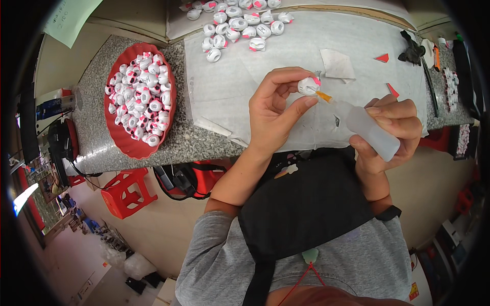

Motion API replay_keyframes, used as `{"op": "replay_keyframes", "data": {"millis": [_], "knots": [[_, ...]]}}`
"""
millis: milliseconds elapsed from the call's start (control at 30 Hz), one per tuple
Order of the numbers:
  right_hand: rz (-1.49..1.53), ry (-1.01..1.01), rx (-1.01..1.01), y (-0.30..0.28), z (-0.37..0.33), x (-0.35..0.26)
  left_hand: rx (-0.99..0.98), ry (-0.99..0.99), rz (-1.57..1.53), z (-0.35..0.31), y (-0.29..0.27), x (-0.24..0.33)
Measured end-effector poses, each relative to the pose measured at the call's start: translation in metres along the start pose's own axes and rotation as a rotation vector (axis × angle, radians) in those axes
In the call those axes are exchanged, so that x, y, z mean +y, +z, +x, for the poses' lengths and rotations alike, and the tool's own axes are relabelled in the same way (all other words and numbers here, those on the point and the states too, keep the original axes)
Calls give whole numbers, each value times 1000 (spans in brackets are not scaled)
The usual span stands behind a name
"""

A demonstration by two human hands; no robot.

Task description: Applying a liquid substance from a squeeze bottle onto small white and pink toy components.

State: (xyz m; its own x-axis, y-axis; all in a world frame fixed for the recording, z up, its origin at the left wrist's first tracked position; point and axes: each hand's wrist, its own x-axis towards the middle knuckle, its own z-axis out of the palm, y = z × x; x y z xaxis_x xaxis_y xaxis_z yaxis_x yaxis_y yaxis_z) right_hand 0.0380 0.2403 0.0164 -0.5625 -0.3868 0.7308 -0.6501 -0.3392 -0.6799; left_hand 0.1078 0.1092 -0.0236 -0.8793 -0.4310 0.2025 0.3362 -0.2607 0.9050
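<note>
My left hand [278,104] pinches a small white figurine head [308,86] with a pink bow between thumb and fingers, above the paper-covered table. In my right hand [390,125] is a translucent white squeeze bottle [372,132], tilted so its orange tip [323,96] points up and left. That tip meets the lower right side of the head, or lies right against it; I cannot tell whether it enters an opening. My fingers wrap around the bottle's body.
A red scalloped bowl [113,130] full of similar white heads stands at the left. More loose heads [237,24] lie at the back. White paper [219,76] covers the granite counter [181,120]. A paper scrap [338,65], red pieces [382,58] and a black cloth [411,50] lie toward the right.
</note>
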Motion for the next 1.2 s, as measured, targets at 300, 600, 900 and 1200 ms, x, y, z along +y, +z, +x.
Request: {"op": "replay_keyframes", "data": {"millis": [300,600,900,1200], "knots": [[-1,14,-9,-4,4,-1,6,33,56,6,0,-2],[26,335,44,-39,29,24,170,-31,-204,7,0,3],[-658,783,-251,-35,121,142,161,-46,-228,4,-1,4],[-1041,309,-407,-23,120,163,174,-75,-230,5,-1,4]]}}
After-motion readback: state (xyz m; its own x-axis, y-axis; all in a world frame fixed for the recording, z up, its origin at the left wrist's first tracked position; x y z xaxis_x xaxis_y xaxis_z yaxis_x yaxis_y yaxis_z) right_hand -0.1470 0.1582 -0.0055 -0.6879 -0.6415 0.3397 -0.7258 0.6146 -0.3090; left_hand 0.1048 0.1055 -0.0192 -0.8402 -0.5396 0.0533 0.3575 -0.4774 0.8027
